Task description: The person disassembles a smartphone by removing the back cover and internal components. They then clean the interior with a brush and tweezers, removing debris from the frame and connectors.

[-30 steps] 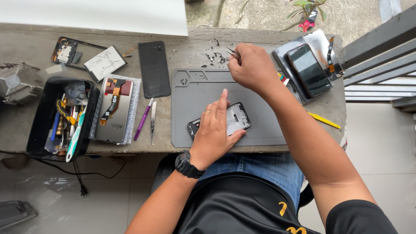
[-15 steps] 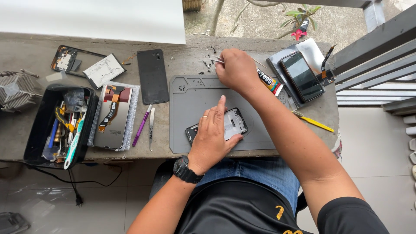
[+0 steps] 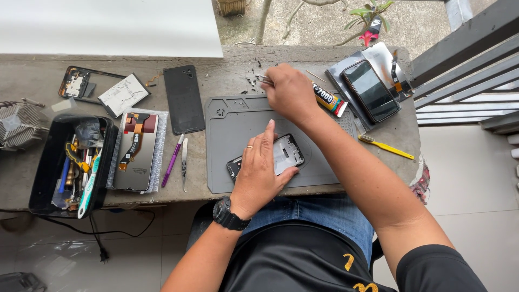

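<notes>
While the left hand (image 3: 258,173) presses flat on the phone frame (image 3: 285,155), the right hand (image 3: 289,93) pinches what looks like tweezers (image 3: 263,80).

An outdoor phone-repair bench: concrete ledge (image 3: 32,178), grey repair mat (image 3: 238,157), tool case (image 3: 48,178), dismantled phones.

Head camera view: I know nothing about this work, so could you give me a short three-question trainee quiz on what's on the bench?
1. True or false: the left hand presses the opened phone frame onto the grey rubber work mat.
2. What does the right hand hold? A) metal tweezers B) yellow-handled tool
3. Which side of the mat has the black plastic tool case?

Key: 1 true; 2 A; 3 the person's left.
</notes>
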